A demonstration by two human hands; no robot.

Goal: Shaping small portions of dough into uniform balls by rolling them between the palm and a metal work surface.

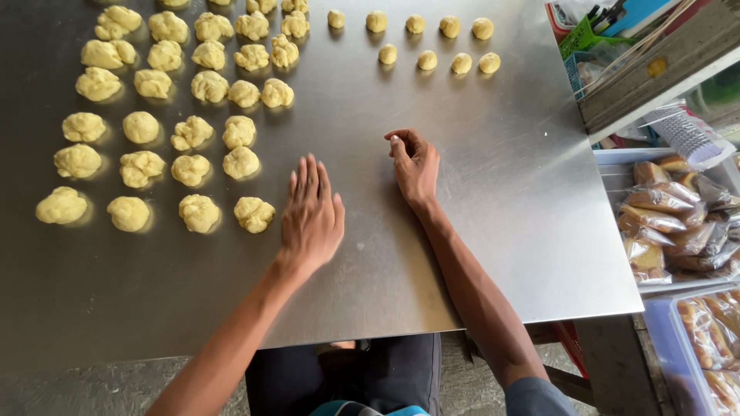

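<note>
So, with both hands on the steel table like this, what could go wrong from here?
1. The left hand lies flat close to the nearest rough dough lump; a sideways sweep could squash or push it.
2. The rough lumps stand tightly packed, so some may stick together.
3. The small rolled dough balls sit far up the steel table; the right hand must stretch to reach them and may dent them.

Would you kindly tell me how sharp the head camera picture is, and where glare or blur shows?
In the head view, the left hand is smeared by motion blur, flat on the steel table; the right hand is sharper, fingers curled. Soft glare brightens the table's right side, while its left edge darkens. The rough dough lumps and small dough balls cast short shadows. The table edges bow slightly from wide-angle distortion.
</note>
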